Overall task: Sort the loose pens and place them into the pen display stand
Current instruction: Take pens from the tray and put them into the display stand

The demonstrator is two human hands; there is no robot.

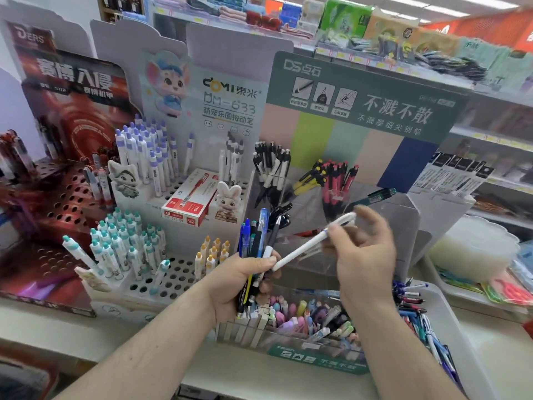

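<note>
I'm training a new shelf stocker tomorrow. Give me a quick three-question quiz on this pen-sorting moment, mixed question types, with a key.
1. True or false: the left hand is empty.
2. Multiple choice: the white pen in the right hand lies
A. upright in a stand hole
B. slanted in the air between the two hands
C. flat in the white tray
3. Fill in: the red box lies on the white stand beside a ______ figurine.

Key
1. False: it grips a bundle of mixed pens.
2. B
3. Rabbit
</note>
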